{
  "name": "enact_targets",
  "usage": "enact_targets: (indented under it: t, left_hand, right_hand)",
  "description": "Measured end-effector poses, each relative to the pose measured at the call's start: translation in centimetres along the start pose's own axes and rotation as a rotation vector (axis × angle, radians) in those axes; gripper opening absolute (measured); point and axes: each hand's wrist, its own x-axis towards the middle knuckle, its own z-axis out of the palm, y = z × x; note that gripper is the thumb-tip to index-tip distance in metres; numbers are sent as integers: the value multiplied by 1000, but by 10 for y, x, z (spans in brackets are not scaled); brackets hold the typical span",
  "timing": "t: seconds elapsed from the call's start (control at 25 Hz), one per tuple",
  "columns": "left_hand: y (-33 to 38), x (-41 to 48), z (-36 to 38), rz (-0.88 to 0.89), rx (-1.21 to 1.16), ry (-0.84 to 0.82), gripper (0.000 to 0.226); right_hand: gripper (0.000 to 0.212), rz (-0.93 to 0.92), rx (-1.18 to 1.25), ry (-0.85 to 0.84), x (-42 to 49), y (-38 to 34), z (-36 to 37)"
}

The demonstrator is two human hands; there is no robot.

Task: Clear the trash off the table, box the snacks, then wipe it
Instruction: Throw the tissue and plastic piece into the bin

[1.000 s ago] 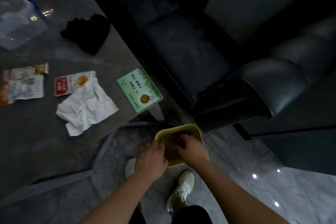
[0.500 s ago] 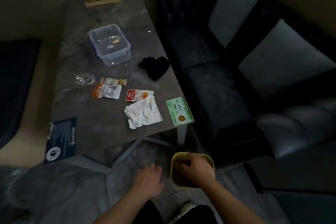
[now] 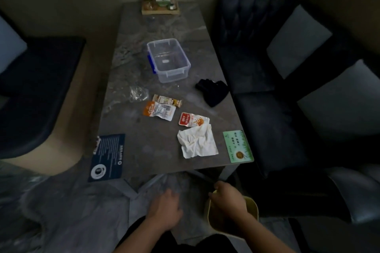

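Note:
Snack packets lie mid-table: a long one (image 3: 167, 100), an orange-and-white one (image 3: 159, 111) and a red-and-white one (image 3: 193, 119). A crumpled white tissue (image 3: 197, 141) sits just in front of them, and crumpled clear plastic (image 3: 138, 93) lies to their left. Behind them stands an open, clear plastic box (image 3: 168, 60) that looks empty. A black cloth (image 3: 212, 91) rests near the right edge. On the floor below the table's near end is a yellow bin (image 3: 251, 209); my right hand (image 3: 228, 197) curls over its rim. My left hand (image 3: 164, 209) hangs over the floor, holding nothing.
A green card (image 3: 238, 146) lies at the grey table's (image 3: 144, 150) near right corner and a blue card (image 3: 108, 157) at the near left. A wooden tray with a plant (image 3: 159, 4) stands at the far end. Dark sofas flank both sides.
The view has lifted from the bin to the whole table. My left hand has come off the bin and moved left; my right hand has stayed at the bin's rim.

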Motion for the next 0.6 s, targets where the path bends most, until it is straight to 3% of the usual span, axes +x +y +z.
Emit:
enact_targets:
  t: [0.32, 0.6]
  left_hand:
    - [-58, 52, -91, 64, -51, 163, 41]
    - [-92, 109, -143, -14, -78, 234, 45]
  right_hand:
    - [27, 25, 93, 212, 55, -101, -31]
    - [45, -160, -40, 237, 110, -136, -53]
